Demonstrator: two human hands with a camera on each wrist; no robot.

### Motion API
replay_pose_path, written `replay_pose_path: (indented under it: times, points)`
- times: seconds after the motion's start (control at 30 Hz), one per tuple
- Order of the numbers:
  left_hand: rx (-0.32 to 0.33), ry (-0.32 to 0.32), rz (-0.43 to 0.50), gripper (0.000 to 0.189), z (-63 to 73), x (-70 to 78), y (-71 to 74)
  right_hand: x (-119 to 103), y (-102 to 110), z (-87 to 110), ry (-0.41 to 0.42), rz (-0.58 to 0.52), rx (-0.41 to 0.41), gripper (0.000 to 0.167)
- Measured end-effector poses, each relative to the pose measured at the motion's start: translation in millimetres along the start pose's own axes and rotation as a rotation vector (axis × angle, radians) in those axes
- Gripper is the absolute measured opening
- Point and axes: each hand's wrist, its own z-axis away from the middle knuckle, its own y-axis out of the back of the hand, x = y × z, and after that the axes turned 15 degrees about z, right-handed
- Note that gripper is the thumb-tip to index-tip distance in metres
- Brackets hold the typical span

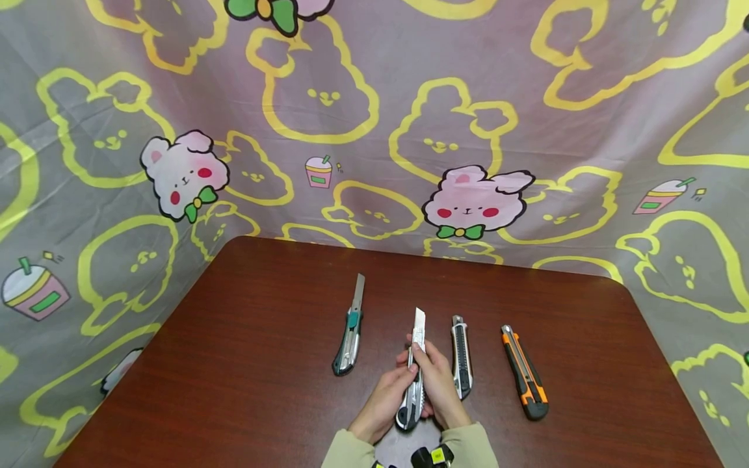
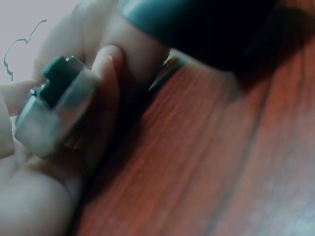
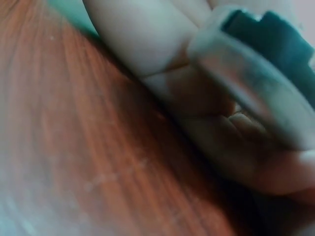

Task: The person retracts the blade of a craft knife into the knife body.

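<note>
- The left hand (image 1: 383, 398) and the right hand (image 1: 441, 388) together grip a silver-and-black metal utility knife (image 1: 413, 390), fingers closed around its handle from 2 sides.
- This knife sits near the middle of the near side of the reddish-brown wood-grain table (image 1: 251, 338), its long silver blade (image 1: 419, 322) pointing far; that probably keeps the edge away from the body.
- Both thumbs lie on the upper face, likely to steady the handle; whether either presses a slider, I cannot tell, as the 2 wrist views are blurred.
- To the left lies a dark utility knife with a teal slider (image 1: 349, 339), its blade extended and also pointing far.
- Just right of the right hand lies a silver-grey utility knife with a black ridged inlay (image 1: 461, 357); farther right lies an orange-and-black utility knife (image 1: 525, 374).
- All 3 resting knives have their handle ends near, a layout that seems to make each easy to pick up.
- Behind hangs a grey cloth with yellow rabbit outlines (image 1: 468, 201).
</note>
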Motion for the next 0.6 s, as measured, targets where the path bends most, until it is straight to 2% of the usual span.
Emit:
replay_pose_path:
  times: [0.1, 0.33, 0.6]
  points:
    - [0.018, -0.009, -0.009, 0.052, -0.1, 0.3, -0.4, 0.6, 0.2, -0.3, 0.007, 0.004, -0.012, 0.050]
    - [0.048, -0.026, -0.013, 0.046, -0.2, -1.8, 0.3, 0.9, 0.4, 0.3, -0.041, -0.019, -0.029, 0.053]
    - [0.063, -0.021, 0.003, 0.047, -0.1, -0.3, -0.7, 0.6, 0.5, 0.6, -0.036, 0.009, -0.054, 0.056]
